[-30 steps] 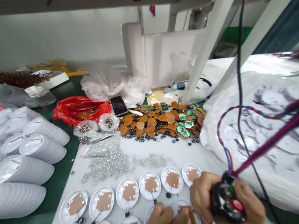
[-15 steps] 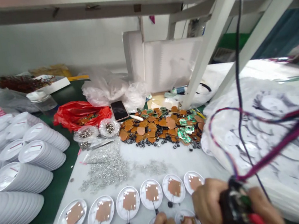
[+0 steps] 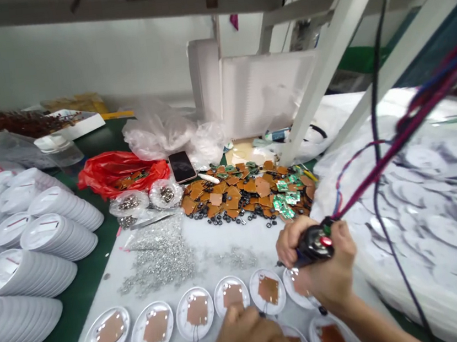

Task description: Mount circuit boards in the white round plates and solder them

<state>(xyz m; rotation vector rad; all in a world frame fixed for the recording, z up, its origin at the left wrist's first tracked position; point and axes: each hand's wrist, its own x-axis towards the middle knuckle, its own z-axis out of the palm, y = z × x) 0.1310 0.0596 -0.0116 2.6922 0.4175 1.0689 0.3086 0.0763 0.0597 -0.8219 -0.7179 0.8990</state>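
My right hand (image 3: pixel 328 270) is wrapped round a black electric screwdriver (image 3: pixel 315 244) with a red button; its dark tip points left, above the row of dishes. Red and blue cables (image 3: pixel 378 166) run from its end to the upper right. Low in the middle, my left hand (image 3: pixel 249 337) is closed with curled fingers over the dishes; whatever its fingertips hold is hidden. Round white dishes stand in rows, each with a brown board; among them are one dish (image 3: pixel 195 315) with a board (image 3: pixel 197 310), and one dish (image 3: pixel 268 291) between my hands.
Loose silver screws (image 3: pixel 160 260) are spread behind the dishes. Beyond lie a heap of brown boards (image 3: pixel 231 195), small green boards (image 3: pixel 286 202), a phone (image 3: pixel 182 166) and a red bag (image 3: pixel 122 170). Stacked white covers (image 3: pixel 24 273) stand left; a plastic bag (image 3: pixel 435 223) bulges at right.
My right hand has risen with the screwdriver, up and away from the near dishes, turning its tip left. My left hand has moved slightly up, over the dishes.
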